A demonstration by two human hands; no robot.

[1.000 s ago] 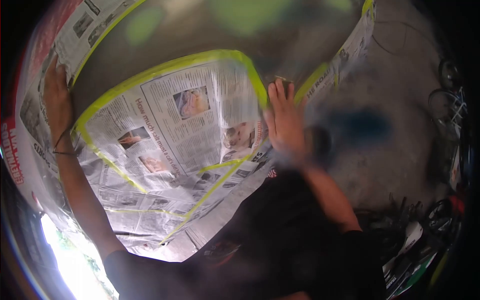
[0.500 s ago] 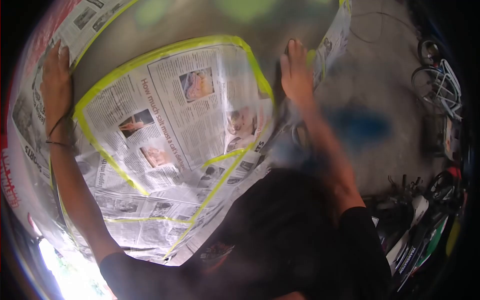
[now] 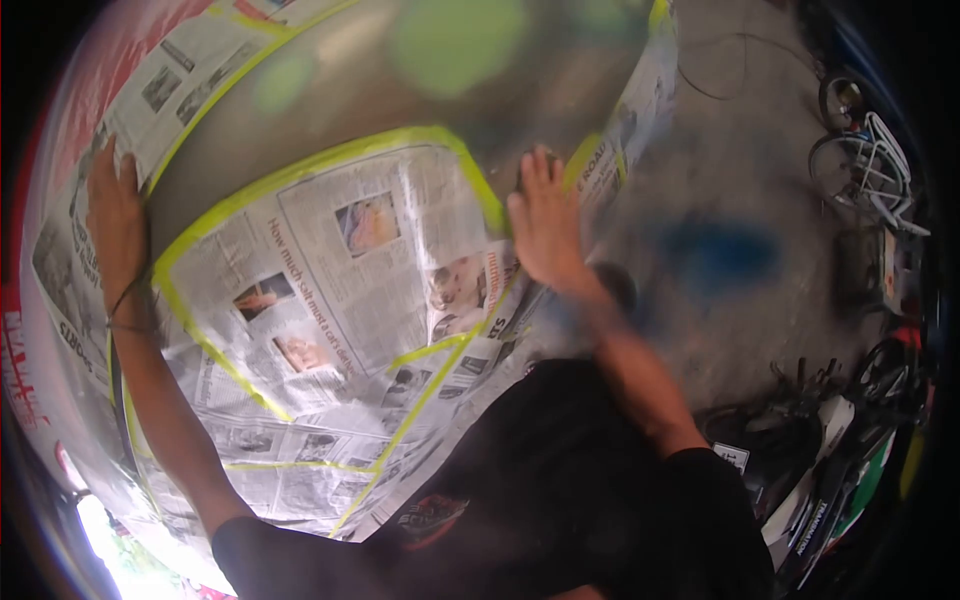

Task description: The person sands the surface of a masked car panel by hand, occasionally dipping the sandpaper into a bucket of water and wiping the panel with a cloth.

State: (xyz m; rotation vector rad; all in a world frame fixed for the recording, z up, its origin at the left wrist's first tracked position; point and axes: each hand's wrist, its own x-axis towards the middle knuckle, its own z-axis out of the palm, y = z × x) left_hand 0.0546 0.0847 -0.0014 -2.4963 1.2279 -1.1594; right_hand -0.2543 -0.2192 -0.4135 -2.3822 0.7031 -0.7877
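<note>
A risk is noted at the yellow tape point(image 3: 482, 185) edging the central newspaper sheet point(image 3: 322, 255): its upper right corner could be lifted or torn if the right hand point(image 3: 548, 228) is dragged across it. The creased newsprint point(image 3: 312, 440) below the sheet could be pulled loose if brushed by the black shirt point(image 3: 560, 480). The bare panel point(image 3: 335, 110), located above the sheet, is observed to be dull grey-brown, with blurred green patches point(image 3: 458, 40) whose nature cannot be determined. The left hand point(image 3: 118, 220) is laid open, fingers extended, over the newspaper strip point(image 3: 165, 90) left of the sheet. The right hand is placed just right of the sheet's upper right corner, fingers extended; whether anything is gripped beneath it cannot be told
</note>
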